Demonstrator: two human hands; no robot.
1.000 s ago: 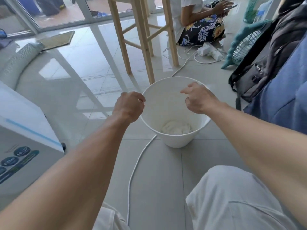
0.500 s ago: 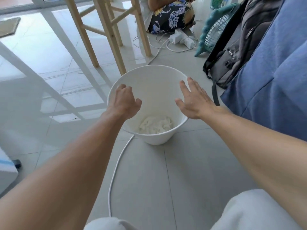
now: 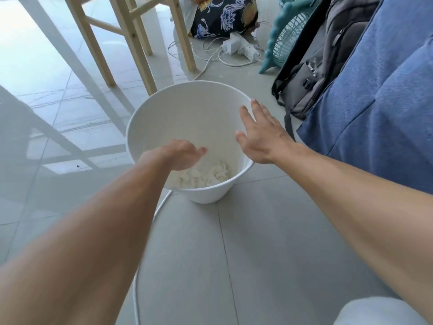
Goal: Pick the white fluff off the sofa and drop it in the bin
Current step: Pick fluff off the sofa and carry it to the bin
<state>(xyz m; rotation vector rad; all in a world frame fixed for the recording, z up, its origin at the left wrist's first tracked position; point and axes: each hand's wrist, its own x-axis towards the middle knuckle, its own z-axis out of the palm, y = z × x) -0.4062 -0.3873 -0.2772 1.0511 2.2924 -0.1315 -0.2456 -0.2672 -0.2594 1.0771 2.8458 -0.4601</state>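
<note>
A white round bin (image 3: 187,106) stands on the grey tiled floor in the middle of the view. White fluff (image 3: 206,175) lies in a heap at its bottom. My left hand (image 3: 180,154) hovers over the bin's near side, palm down, fingers loosely spread, nothing visible in it. My right hand (image 3: 260,134) is over the bin's right rim with its fingers stretched apart and holds nothing. The blue sofa (image 3: 379,109) rises at the right edge.
A grey backpack (image 3: 311,73) leans on the sofa. A teal fan (image 3: 283,41), white power adapters (image 3: 236,45) and cables lie behind the bin. Wooden stool legs (image 3: 138,50) stand at the back left. A white cable (image 3: 145,235) runs across the floor under my left arm. A seated person's patterned clothing (image 3: 222,17) is at the top.
My left hand went from a closed fist beside the bin's rim to an opened hand over the bin. My right hand's fingers spread apart. The view swung right, toward the sofa.
</note>
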